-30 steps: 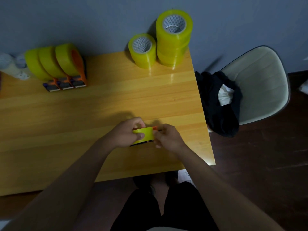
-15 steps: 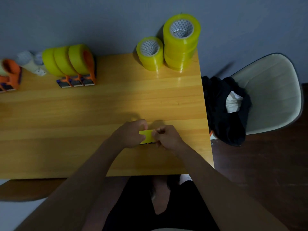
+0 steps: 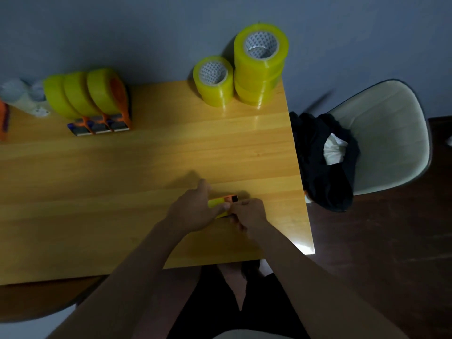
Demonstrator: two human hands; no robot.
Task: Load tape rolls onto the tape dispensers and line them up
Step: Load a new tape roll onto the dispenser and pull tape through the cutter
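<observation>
Yellow tape rolls (image 3: 241, 74), orange dispensers (image 3: 119, 99), honey-brown table (image 3: 171, 152)

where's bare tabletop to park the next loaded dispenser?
Widest bare stretch: mid table, between the three loaded dispensers and the left hand. Also bare: the back edge between that row and the tape roll stacks. Crowded: the near right, where the right hand and left work the tape dispenser.

A wooden bench (image 3: 146, 167) carries three loaded tape dispensers (image 3: 97, 104) in a row at its far left, beside white rolls (image 3: 22, 97). At the far right corner a single yellow tape roll (image 3: 213, 80) stands touching a taller stack of rolls (image 3: 260, 64).
</observation>
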